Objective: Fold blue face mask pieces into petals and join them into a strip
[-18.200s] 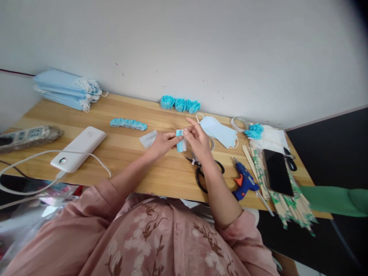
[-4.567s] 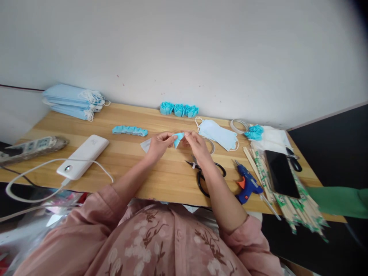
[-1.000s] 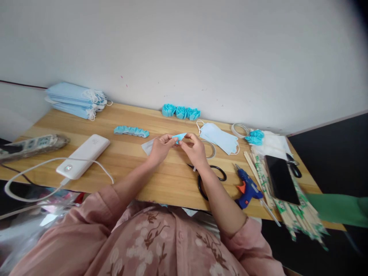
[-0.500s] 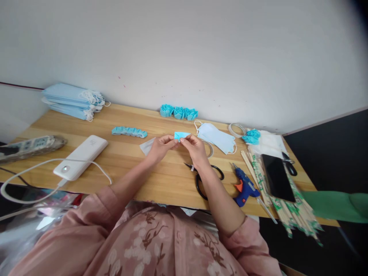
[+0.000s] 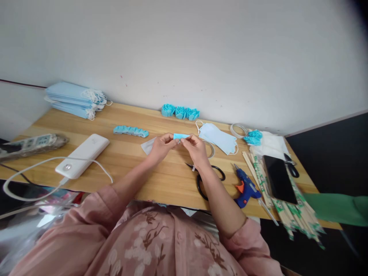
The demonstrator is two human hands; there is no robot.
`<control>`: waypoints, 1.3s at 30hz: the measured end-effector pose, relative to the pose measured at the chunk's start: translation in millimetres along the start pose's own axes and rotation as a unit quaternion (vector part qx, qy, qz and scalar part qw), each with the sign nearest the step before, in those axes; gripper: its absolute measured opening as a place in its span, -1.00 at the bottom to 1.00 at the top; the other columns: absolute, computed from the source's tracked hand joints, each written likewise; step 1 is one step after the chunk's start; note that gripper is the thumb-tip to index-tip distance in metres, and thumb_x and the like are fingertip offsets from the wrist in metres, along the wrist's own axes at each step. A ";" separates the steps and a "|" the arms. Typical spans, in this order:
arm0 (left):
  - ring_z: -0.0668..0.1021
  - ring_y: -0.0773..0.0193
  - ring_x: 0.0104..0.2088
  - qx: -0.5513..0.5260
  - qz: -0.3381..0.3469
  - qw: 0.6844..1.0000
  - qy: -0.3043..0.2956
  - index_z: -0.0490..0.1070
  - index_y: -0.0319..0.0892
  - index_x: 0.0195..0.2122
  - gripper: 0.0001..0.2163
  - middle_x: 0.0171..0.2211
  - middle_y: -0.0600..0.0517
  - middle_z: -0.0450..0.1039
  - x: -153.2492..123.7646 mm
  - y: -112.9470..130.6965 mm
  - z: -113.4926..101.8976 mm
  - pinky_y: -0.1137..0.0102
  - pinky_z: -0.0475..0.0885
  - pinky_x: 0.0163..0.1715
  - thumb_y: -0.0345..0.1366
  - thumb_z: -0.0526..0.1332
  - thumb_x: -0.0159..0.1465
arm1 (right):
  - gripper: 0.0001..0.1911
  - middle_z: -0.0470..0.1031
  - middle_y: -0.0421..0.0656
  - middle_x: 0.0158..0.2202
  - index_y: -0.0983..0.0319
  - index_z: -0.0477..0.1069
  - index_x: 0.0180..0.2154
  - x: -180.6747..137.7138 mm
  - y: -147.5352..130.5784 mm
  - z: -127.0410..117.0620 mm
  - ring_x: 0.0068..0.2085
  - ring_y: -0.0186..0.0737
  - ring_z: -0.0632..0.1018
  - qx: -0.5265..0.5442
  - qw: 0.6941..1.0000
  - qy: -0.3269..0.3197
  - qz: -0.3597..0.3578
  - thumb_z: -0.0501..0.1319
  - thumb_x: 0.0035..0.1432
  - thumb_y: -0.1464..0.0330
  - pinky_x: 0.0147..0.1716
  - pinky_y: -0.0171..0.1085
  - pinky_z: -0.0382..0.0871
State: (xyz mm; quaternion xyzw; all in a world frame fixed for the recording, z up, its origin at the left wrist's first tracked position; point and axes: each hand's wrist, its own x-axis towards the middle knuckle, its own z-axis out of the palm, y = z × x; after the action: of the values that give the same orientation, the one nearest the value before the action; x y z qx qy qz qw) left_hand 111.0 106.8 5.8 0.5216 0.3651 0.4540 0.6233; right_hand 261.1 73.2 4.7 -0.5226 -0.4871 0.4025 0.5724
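Between my two hands is a small piece of bright blue fabric, folded into a narrow strip. My left hand pinches its left end, thumb and fingers closed. My right hand grips the right end the same way. Below my right wrist lie black-handled scissors, partly covered by the forearm. A roll of tape shows in part behind my right hand. Beside my left hand is a white sheet. A pleated blue strip rests farther left, and blue fabric roses stand by the wall.
At the back left is a stack of face masks. A white power bank with a cable lies left. To the right are a flat mask, a blue glue gun, wrapped chopsticks and a phone.
The blue piece now looks narrower and flatter between my fingers, with its crease less visible. My hands keep nearly the same place. The whole view has shifted slightly.
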 end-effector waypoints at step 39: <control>0.37 0.40 -0.51 0.045 0.008 0.999 0.022 0.35 -0.18 -0.52 -0.79 -0.57 0.13 0.34 -2.4 6.6 1.6 0.42 0.30 -0.40 -0.17 0.28 0.11 | -0.84 0.59 -0.16 -0.29 0.11 0.48 -0.29 -6.7 -13.9 -0.6 -0.21 -0.14 0.54 -0.352 0.884 0.051 -0.304 0.17 0.22 0.46 -0.14 -0.11 0.39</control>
State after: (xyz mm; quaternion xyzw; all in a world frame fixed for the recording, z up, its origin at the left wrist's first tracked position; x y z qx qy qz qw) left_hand 110.5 104.3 12.6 0.5421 0.3941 0.4537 0.5873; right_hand 259.6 64.8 17.6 -0.5360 -0.7018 -0.0164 0.4690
